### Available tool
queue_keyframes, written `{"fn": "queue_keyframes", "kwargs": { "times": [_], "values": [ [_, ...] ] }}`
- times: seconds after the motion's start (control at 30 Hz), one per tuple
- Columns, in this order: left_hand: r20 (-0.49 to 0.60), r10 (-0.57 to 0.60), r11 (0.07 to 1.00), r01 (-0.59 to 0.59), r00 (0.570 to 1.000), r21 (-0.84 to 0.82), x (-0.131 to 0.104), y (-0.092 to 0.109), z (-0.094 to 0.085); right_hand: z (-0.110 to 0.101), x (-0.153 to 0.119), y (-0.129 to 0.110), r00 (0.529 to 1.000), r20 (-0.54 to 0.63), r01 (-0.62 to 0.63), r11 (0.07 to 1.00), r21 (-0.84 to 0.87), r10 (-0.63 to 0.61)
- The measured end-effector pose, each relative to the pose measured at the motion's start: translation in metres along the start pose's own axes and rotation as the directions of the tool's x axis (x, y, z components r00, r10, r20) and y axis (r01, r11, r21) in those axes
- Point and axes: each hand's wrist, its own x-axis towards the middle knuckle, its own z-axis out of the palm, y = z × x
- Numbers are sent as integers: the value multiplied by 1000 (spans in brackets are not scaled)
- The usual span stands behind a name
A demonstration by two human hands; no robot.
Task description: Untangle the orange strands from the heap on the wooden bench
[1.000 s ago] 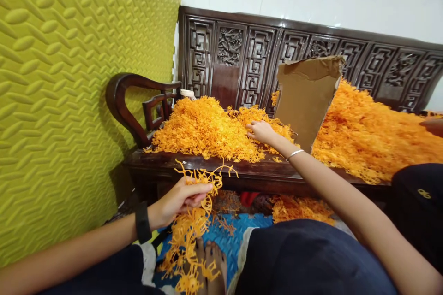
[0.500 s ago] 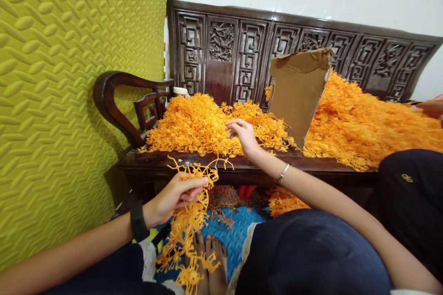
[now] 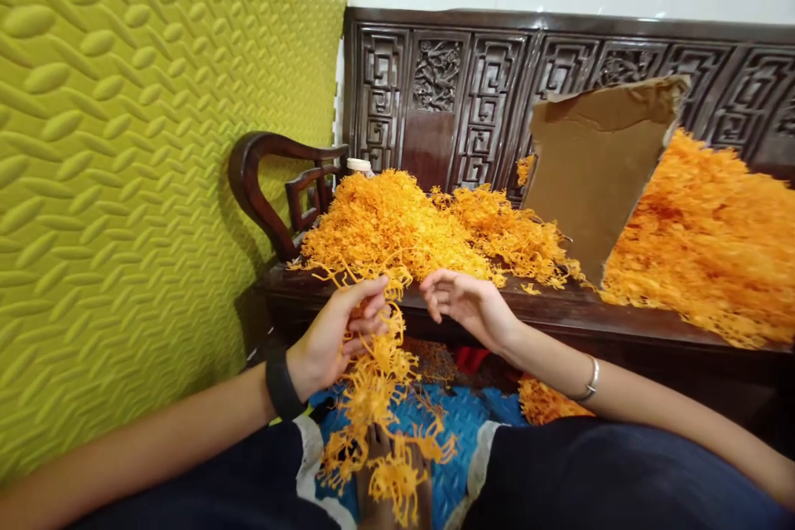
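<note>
Pinched in my left hand (image 3: 339, 331) is a dangling cluster of orange branching plastic pieces (image 3: 378, 381), which hangs down over my feet. A few thin orange strands stick out above the fingers. My right hand (image 3: 469, 306) is just to the right of the cluster, fingers loosely curved and apart, with nothing visible in them. Behind both hands a heap of the same orange pieces (image 3: 385, 215) lies on the dark wooden bench (image 3: 559, 306).
A cardboard sheet (image 3: 596, 166) stands upright on the bench, with a larger orange heap (image 3: 714, 248) on its right. A white-lidded container (image 3: 358, 166) sits behind the left heap. Carved armrest (image 3: 248, 174) and yellow foam wall (image 3: 155, 182) bound the left. Blue matting (image 3: 460, 464) lies below.
My right hand has come back from the heap, down towards my left hand. The left hand still holds the orange cluster. The view has turned to the right.
</note>
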Motion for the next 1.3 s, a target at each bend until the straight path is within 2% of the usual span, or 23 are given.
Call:
{"fn": "queue_keyframes", "kwargs": {
  "times": [0.1,0.17,0.23,0.33,0.43,0.5,0.57,0.67,0.73,0.77,0.8,0.83,0.87,0.93,0.97,1.03,1.1,1.17,1.2,1.23,1.3],
  "values": [
    [30,-3,1000,2,1000,12,-1,-2,1,14,-3,-3,983,170,-62,998,-19,65],
    [51,-12,999,9,999,50,-2,-5,3,21,-2,-2,979,191,-75,997,1,73],
    [80,-13,996,6,997,90,-3,-6,4,23,-1,-2,985,165,-55,998,-17,57],
    [132,-16,993,1,991,118,-4,-4,2,18,0,-4,989,143,-11,982,-190,39],
    [140,-51,992,34,989,124,-5,-1,-5,3,-5,-14,992,126,41,914,-404,12],
    [148,-78,986,54,986,161,-5,-1,-11,-11,-10,-25,980,187,40,843,-537,73],
    [200,-115,966,63,973,251,-7,-5,-13,-25,-16,-36,937,286,36,756,-653,202],
    [301,-215,917,86,929,389,-11,-14,-10,-46,-25,-50,826,373,17,643,-766,422],
    [348,-298,896,135,889,423,-13,-18,-10,-60,-33,-56,719,382,-18,566,-824,580],
    [358,-316,894,149,879,422,-13,-18,-11,-67,-38,-59,681,362,-36,523,-852,636],
    [357,-313,899,154,880,409,-13,-18,-13,-74,-42,-62,678,326,-52,485,-873,659],
    [339,-280,913,141,898,383,-11,-18,-16,-80,-46,-64,711,278,-67,456,-887,646],
    [307,-231,931,118,923,347,-9,-17,-19,-86,-48,-67,769,222,-79,434,-897,599],
    [235,-151,959,85,960,271,-4,-15,-23,-94,-46,-70,897,111,-74,393,-916,427],
    [206,-132,969,82,970,234,-1,-15,-24,-98,-41,-70,944,63,-61,357,-932,324],
    [167,-112,981,82,980,176,3,-14,-21,-102,-24,-68,994,-11,-36,224,-974,110],
    [147,-89,988,68,985,138,4,-15,-16,-104,-3,-61,995,-72,-71,23,-997,-72],
    [143,-67,990,49,987,129,4,-15,-10,-105,18,-52,971,-138,-173,-173,-970,-195],
    [142,-58,991,39,988,130,3,-14,-8,-106,28,-48,957,-169,-226,-240,-944,-236],
    [140,-49,991,31,989,133,2,-14,-7,-108,36,-45,945,-196,-269,-280,-921,-261],
    [139,-38,990,18,990,141,0,-14,-4,-113,49,-41,934,-224,-307,-302,-903,-278]
  ]
}}
